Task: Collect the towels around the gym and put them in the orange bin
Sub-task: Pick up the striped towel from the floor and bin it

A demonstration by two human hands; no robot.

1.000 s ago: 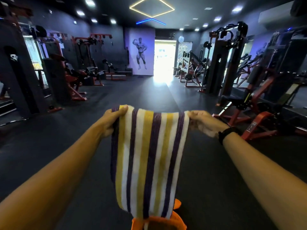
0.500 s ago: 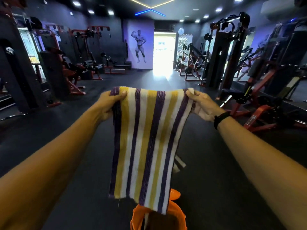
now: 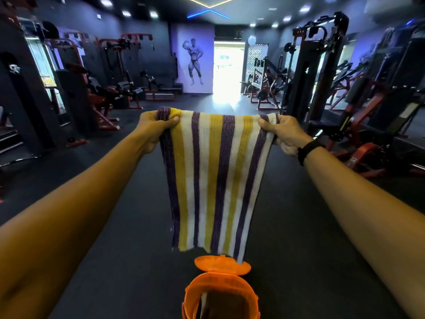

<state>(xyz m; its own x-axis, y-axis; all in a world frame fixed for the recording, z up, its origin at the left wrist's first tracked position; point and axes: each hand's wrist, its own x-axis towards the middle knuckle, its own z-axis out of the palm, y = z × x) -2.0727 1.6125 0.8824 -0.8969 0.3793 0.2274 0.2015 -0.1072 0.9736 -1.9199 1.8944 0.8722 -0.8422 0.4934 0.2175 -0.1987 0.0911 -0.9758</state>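
A towel (image 3: 213, 180) with purple, yellow and white stripes hangs spread out in front of me. My left hand (image 3: 154, 130) pinches its top left corner, and my right hand (image 3: 282, 133) pinches its top right corner. Both arms are stretched forward. Directly below the towel's lower edge stands the orange bin (image 3: 220, 293) on the floor, its lid (image 3: 222, 265) flipped back open. Some cloth lies inside the bin, partly shadowed.
Dark rubber floor (image 3: 115, 249) runs down the middle toward a bright doorway (image 3: 227, 67). Red and black weight machines (image 3: 76, 93) line the left side. More machines (image 3: 358, 107) crowd the right. A black band sits on my right wrist.
The towel has been lifted higher, so its lower edge now hangs clear above the bin and the open lid shows fully. Both hands keep hold of the top corners.
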